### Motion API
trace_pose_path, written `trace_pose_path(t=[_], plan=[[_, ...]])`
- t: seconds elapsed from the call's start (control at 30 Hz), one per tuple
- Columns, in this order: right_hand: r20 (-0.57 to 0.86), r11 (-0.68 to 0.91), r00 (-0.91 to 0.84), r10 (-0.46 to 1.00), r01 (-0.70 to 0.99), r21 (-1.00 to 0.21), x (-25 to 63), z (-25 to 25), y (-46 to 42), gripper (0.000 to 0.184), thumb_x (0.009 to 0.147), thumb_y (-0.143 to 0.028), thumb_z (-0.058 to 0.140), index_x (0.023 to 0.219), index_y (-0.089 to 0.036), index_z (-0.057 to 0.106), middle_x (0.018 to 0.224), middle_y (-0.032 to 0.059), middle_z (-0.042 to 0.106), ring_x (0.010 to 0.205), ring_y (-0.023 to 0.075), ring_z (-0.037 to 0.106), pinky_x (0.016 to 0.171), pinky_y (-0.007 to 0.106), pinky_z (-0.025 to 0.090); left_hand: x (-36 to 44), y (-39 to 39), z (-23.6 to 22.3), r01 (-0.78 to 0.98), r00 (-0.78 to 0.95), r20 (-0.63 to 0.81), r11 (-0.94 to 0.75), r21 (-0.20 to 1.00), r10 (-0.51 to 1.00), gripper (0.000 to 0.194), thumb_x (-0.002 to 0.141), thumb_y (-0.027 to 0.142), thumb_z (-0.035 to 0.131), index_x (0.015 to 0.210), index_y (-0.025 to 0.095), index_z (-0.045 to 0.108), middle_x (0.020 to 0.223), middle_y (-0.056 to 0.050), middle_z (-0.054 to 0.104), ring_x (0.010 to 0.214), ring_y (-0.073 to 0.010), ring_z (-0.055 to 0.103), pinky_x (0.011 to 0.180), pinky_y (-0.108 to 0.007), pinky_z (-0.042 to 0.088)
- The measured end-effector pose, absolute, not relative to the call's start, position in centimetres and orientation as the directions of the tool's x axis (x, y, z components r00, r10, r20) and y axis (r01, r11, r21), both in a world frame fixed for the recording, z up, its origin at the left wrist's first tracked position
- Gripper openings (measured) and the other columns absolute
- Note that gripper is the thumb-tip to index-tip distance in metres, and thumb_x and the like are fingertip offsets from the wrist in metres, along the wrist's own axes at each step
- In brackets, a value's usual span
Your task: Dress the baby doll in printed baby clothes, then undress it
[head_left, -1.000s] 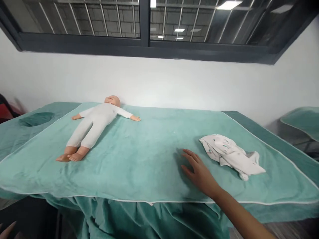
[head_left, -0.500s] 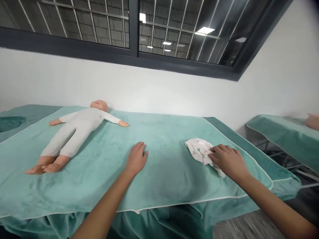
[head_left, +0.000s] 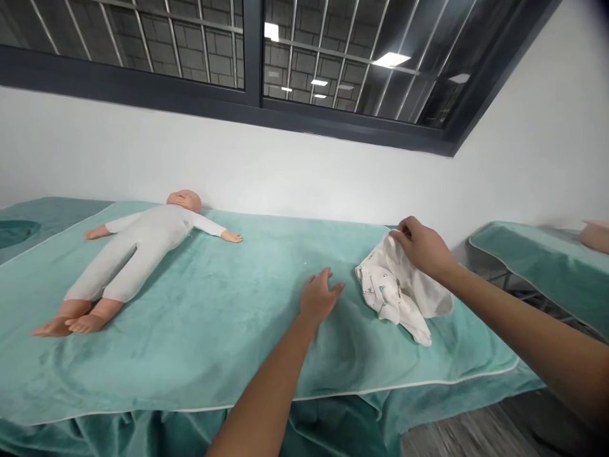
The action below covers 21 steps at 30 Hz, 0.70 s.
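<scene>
Pinched in my right hand (head_left: 421, 246) is the upper edge of a white baby garment (head_left: 390, 292) with small printed figures. The cloth hangs partly unfolded, and its lower part rests on the green towel (head_left: 238, 355). Its exact cut cannot be made out. My left hand (head_left: 320, 297) hovers just left of the cloth, fingers apart and holding nothing. Far to the left, a baby doll (head_left: 147, 238) in a white body suit lies on its back, arms spread, head toward the wall.
A white wall and a dark-framed window (head_left: 259, 101) with bars stand behind the bed. At the right is another green-covered bed (head_left: 523, 260), with a skin-coloured shape (head_left: 594, 238) on it at the picture's edge. Grey floor (head_left: 457, 425) shows at the lower right.
My right hand has lifted the garment's edge up and away, so the folded cloth opens out. My left hand has moved right, toward the cloth. The doll lies as before.
</scene>
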State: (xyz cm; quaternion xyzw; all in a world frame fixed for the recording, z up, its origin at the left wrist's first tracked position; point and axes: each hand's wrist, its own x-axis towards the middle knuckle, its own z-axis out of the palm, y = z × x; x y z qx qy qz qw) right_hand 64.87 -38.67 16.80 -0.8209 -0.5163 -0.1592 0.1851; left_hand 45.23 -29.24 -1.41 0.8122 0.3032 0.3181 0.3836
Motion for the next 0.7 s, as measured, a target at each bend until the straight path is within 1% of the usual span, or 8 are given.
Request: trace_pose_path(t=[0.07, 0.13, 0.17, 0.3, 0.43, 0.6, 0.67, 0.7], plan=[[0.514, -0.336, 0.342, 0.787, 0.936, -0.107, 63.3, 18.1, -37.7, 0.021, 0.091, -0.043, 0.044, 0.090, -0.023, 0.048, 0.079, 0.0041, 0.061, 0.065, 0.0197, 0.051, 0.060, 0.030, 0.035, 47.2, -29.8, -1.5, -0.002, 0.602, 0.205, -0.255, 0.967, 0.772, 0.068, 0.082, 0.052, 0.061, 0.138, 0.018, 0.045, 0.127, -0.014, 0.062, 0.118, -0.0291, 0.056, 0.105, -0.044, 0.037], [0.572, -0.276, 0.281, 0.771, 0.956, -0.098, 61.5, 19.3, -36.6, 0.019, 0.091, -0.041, 0.045, 0.092, -0.022, 0.048, 0.080, 0.0045, 0.061, 0.066, 0.0199, 0.051, 0.061, 0.031, 0.035, 48.8, -30.4, -1.6, -0.212, 0.618, 0.134, 0.000, 0.977, 0.774, 0.076, 0.072, 0.046, 0.074, 0.137, 0.018, 0.046, 0.124, -0.014, 0.063, 0.112, -0.0289, 0.059, 0.099, -0.043, 0.042], [0.590, -0.242, 0.256, 0.766, 0.965, -0.104, 60.6, 19.9, -36.1, 0.018, 0.091, -0.040, 0.045, 0.092, -0.022, 0.049, 0.080, 0.0046, 0.061, 0.066, 0.0200, 0.051, 0.061, 0.031, 0.035, 49.5, -30.7, -1.6, -0.257, 0.630, 0.118, 0.063, 0.964, 0.768, 0.078, 0.069, 0.043, 0.077, 0.136, 0.017, 0.046, 0.121, -0.015, 0.063, 0.108, -0.0283, 0.061, 0.095, -0.042, 0.045], [0.634, -0.070, 0.134, 0.761, 0.990, -0.125, 56.9, 22.3, -33.5, 0.012, 0.089, -0.034, 0.049, 0.091, -0.021, 0.049, 0.082, 0.0043, 0.060, 0.069, 0.0194, 0.051, 0.064, 0.032, 0.037, 50.5, -31.3, -1.6, -0.346, 0.653, 0.096, 0.183, 0.920, 0.752, 0.077, 0.066, 0.039, 0.080, 0.132, 0.014, 0.048, 0.113, -0.014, 0.065, 0.096, -0.0245, 0.064, 0.085, -0.036, 0.050], [0.695, 0.064, 0.042, 0.718, 0.990, -0.126, 53.4, 24.0, -31.1, 0.010, 0.089, -0.030, 0.048, 0.095, -0.022, 0.050, 0.081, 0.0028, 0.059, 0.070, 0.0190, 0.050, 0.065, 0.032, 0.038, 50.1, -31.1, -1.3, -0.469, 0.653, 0.129, 0.265, 0.842, 0.746, 0.068, 0.069, 0.039, 0.078, 0.127, 0.015, 0.052, 0.115, -0.014, 0.066, 0.102, -0.0241, 0.064, 0.088, -0.034, 0.050], [0.736, 0.098, 0.024, 0.677, 0.988, -0.122, 51.4, 24.6, -29.3, 0.012, 0.091, -0.030, 0.046, 0.099, -0.022, 0.050, 0.081, 0.0022, 0.058, 0.071, 0.0192, 0.050, 0.067, 0.033, 0.039, 49.4, -30.9, -0.8, -0.584, 0.612, 0.161, 0.306, 0.752, 0.774, 0.057, 0.066, 0.032, 0.080, 0.116, 0.016, 0.059, 0.113, -0.011, 0.069, 0.107, -0.0248, 0.063, 0.096, -0.036, 0.046], [0.688, 0.092, 0.000, 0.726, 0.991, -0.097, 51.4, 23.9, -29.1, 0.012, 0.091, -0.030, 0.047, 0.097, -0.021, 0.052, 0.081, 0.0028, 0.059, 0.072, 0.0197, 0.052, 0.067, 0.034, 0.040, 48.9, -30.8, -0.5, -0.615, 0.563, 0.140, 0.300, 0.730, 0.815, 0.062, 0.066, 0.029, 0.080, 0.122, 0.017, 0.056, 0.119, -0.011, 0.066, 0.112, -0.0248, 0.061, 0.099, -0.037, 0.044], [0.633, 0.091, -0.022, 0.774, 0.993, -0.076, 51.5, 23.1, -29.2, 0.013, 0.091, -0.031, 0.047, 0.096, -0.021, 0.053, 0.082, 0.0033, 0.061, 0.073, 0.0201, 0.053, 0.068, 0.034, 0.041, 48.7, -30.8, -0.3, -0.635, 0.520, 0.117, 0.291, 0.716, 0.846, 0.068, 0.066, 0.028, 0.080, 0.127, 0.019, 0.052, 0.123, -0.011, 0.064, 0.114, -0.0248, 0.060, 0.100, -0.037, 0.044]])
